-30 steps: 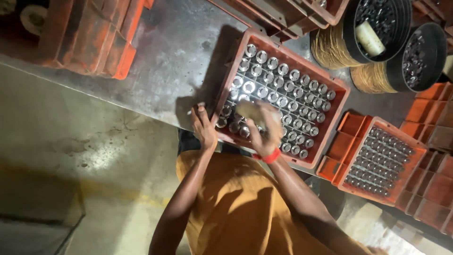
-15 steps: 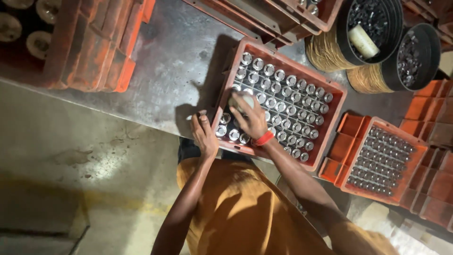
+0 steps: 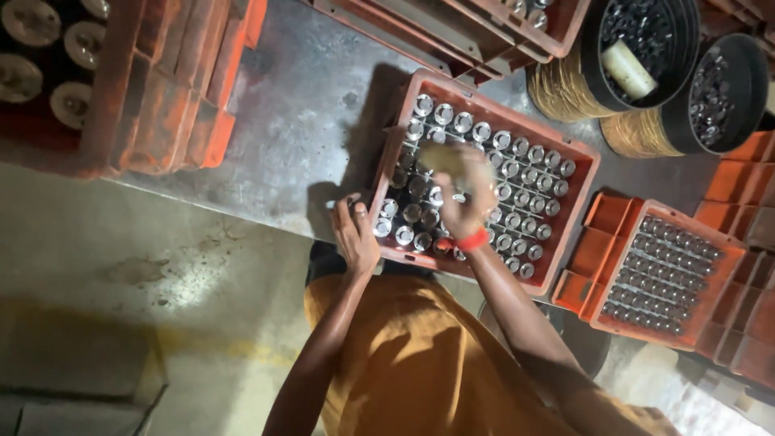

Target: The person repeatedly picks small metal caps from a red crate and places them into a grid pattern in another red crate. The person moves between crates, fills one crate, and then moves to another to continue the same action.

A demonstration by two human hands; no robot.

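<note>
1. Head view, looking down past an orange shirt onto a red crate of shiny metal cylinders set in a grid.
2. Against half a second ago: right hand moved farther up the crate, away from the body, now over the middle rows rather than the near ones; left hand hardly shifted, planted on the same near corner.
3. Right hand: blurred, fingers curled down around a pale yellowish cloth-like wad, pressed onto the cylinder tops; red band at the wrist.
4. Left hand: fingers spread and hooked over the crate's near rim, gripping it, nothing else in it.
5. Crate directly under the right hand and just right of the left hand, resting on a grey metal surface.
6. Farther right of the right hand: a second red crate with smaller metal pieces; beyond it, two round black tubs of parts.
7. Left of the left hand, well apart: stacked red crates.
</note>
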